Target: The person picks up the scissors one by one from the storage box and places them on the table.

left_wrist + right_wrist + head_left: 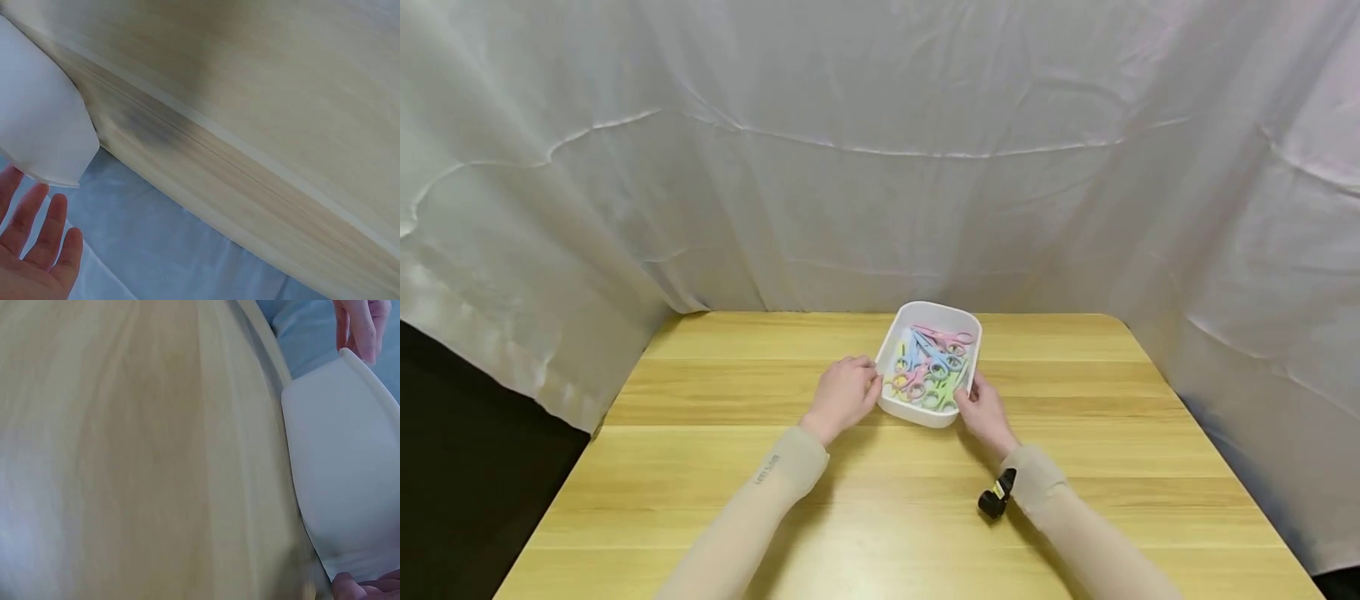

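Observation:
A white plastic bin (917, 413) stands at the far part of the table, turned slightly askew. Inside lie several scissors in pastel colours: pink scissors (942, 336), blue scissors (931, 347) and green scissors among them, overlapping in a pile. My left hand (844, 393) is at the bin's left side; in the left wrist view its fingers are spread and nearly straight, the tips at the rim. With the thumb over the near right corner and fingers against the outer wall, my right hand (987, 417) grips the bin. The right wrist view shows only part of that hand, below the white wall (344, 456).
The wooden table (700, 483) carries the bin. Grey-white curtains (880, 208) hang behind the table and along both sides. A black strapped device (996, 497) is worn on the right wrist. A dark area (482, 467) lies beyond the left table edge.

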Demonstrator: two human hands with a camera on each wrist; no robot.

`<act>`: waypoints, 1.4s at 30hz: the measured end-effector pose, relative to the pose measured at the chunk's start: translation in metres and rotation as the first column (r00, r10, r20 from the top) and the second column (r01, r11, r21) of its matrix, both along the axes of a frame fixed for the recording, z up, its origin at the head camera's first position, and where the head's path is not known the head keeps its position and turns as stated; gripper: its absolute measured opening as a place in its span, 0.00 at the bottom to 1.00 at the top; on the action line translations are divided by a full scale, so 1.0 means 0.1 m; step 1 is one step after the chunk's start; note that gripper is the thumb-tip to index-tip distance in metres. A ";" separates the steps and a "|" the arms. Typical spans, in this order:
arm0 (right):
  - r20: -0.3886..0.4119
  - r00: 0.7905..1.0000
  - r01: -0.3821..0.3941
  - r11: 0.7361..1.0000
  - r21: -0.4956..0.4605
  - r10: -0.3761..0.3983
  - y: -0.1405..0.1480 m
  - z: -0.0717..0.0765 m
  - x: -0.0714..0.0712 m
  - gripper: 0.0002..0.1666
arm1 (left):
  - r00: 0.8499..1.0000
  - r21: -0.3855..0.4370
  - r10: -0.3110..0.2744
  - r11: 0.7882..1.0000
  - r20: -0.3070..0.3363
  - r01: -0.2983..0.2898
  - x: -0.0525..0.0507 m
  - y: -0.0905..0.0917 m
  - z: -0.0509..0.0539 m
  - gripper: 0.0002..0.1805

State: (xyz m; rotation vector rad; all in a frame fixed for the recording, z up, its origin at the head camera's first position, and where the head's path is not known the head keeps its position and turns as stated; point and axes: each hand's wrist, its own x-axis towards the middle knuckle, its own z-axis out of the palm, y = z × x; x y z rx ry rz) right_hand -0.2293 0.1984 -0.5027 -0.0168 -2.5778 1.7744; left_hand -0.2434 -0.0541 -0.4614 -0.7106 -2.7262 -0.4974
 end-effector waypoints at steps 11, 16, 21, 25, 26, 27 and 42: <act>0.010 0.998 -0.055 0.998 -0.006 0.055 -0.33 -0.06 0.13 0.33 | 0.989 0.148 0.094 0.983 0.111 -0.110 0.05 -0.22 0.03 0.15; 0.003 0.996 -0.089 0.995 -0.035 0.089 -0.49 -0.05 0.15 0.34 | 0.957 0.279 0.194 0.927 0.215 -0.251 0.02 -0.33 0.03 0.16; 0.002 0.995 -0.104 0.994 -0.037 0.104 -0.60 -0.02 0.17 0.33 | 0.919 0.348 0.233 0.873 0.318 -0.341 -0.02 -0.43 0.03 0.24; 0.004 0.993 -0.117 0.992 -0.037 0.118 -0.66 -0.01 0.18 0.33 | 0.890 0.357 0.224 0.856 0.398 -0.375 -0.05 -0.49 0.01 0.30; 0.007 0.992 -0.124 0.991 -0.041 0.124 -0.67 -0.01 0.19 0.34 | 0.880 0.360 0.221 0.850 0.421 -0.385 -0.06 -0.51 0.00 0.31; 0.009 0.991 -0.131 0.990 -0.046 0.132 -0.69 -0.01 0.19 0.34 | 0.870 0.366 0.216 0.842 0.443 -0.396 -0.07 -0.52 0.00 0.31; 0.009 0.985 -0.173 0.984 -0.042 0.174 -0.88 0.00 0.26 0.33 | 0.790 0.378 0.176 0.803 0.588 -0.461 -0.10 -0.69 -0.10 0.32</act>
